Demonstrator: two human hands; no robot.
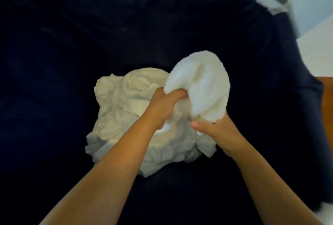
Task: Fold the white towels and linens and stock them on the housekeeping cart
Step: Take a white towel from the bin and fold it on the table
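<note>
Towel bunched, held just above linen pile on dark blue surface. Left hand: fingers curled into bunch. Right hand: pinches lower edge. Best: find two corners, shake flat clear of pile, then fold.

bunched white towel held just above crumpled off-white linen heap.

Nothing to read here, no lettering anywhere. The crumpled white cloth pile shows no legible tag (blurry, mind you).
</note>
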